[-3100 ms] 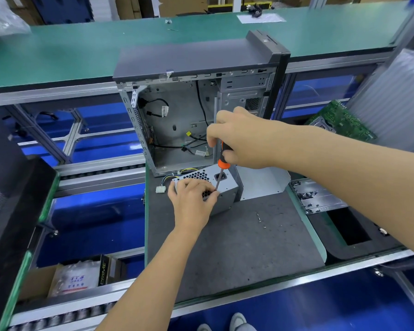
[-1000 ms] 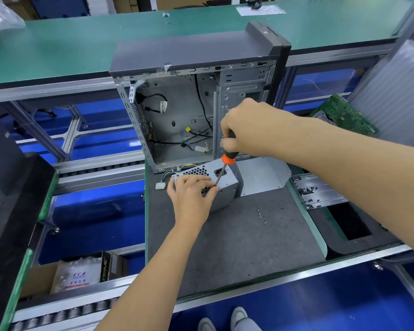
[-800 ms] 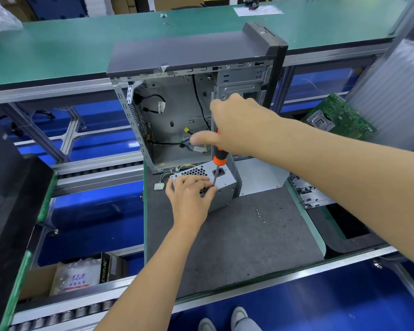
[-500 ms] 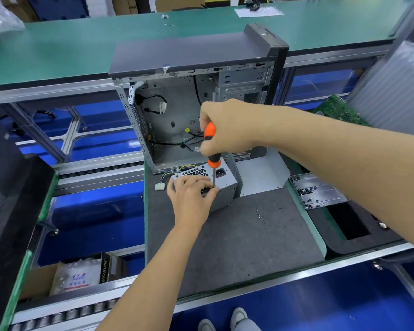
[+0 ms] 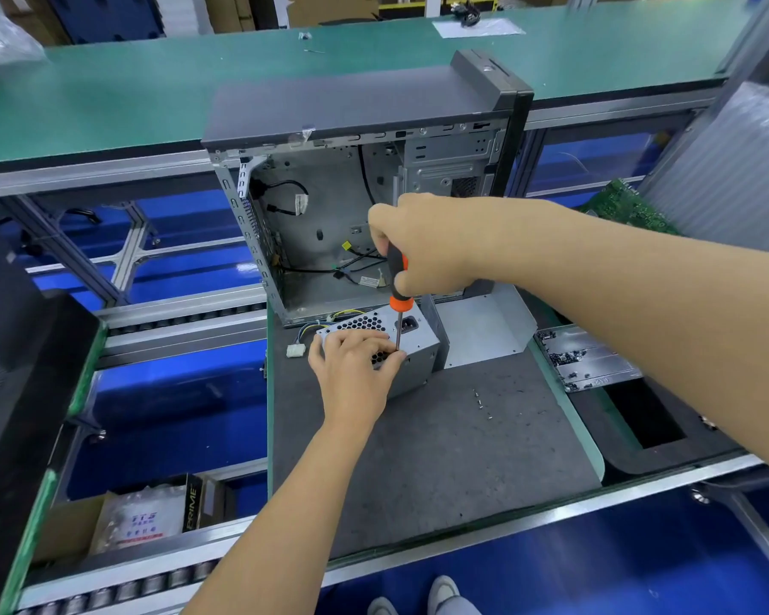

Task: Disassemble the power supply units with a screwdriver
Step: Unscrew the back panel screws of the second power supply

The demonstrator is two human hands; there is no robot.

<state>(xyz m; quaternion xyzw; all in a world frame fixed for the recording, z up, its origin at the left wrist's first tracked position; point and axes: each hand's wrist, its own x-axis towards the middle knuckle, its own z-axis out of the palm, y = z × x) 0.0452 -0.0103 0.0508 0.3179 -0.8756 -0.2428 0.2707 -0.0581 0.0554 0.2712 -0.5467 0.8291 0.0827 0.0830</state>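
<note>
Power supply unit [image 5: 411, 348] lies on grey surface [image 5: 462, 446], just before open computer case [image 5: 365, 193]. Steadied by left hand [image 5: 356, 370], fingers flat on its top. Screwdriver [image 5: 399, 299] is gripped by right hand [image 5: 422, 241], tip on the top face. Loose screws [image 5: 480, 401] nearby (some apparently removed); housing not yet opened.
</note>
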